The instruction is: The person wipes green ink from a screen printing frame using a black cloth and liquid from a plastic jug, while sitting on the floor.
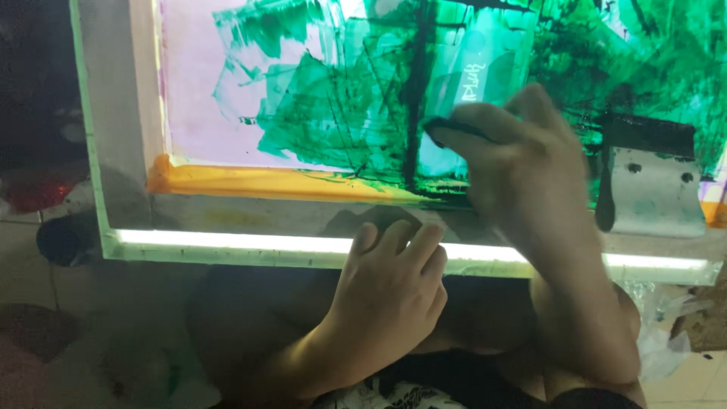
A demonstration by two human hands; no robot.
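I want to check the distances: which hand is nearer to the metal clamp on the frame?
Right. The right hand is on the green screen beside the clamp; the left hand rests lower, at the frame's front edge.

Two hands show: one left hand (pixel 390 284) and one right hand (pixel 507 163). There is one framed screen (pixel 121 151) smeared with green ink, one strip of orange tape (pixel 250 182), one dark scraper (pixel 454 129), and one metal squeegee (pixel 651 185).
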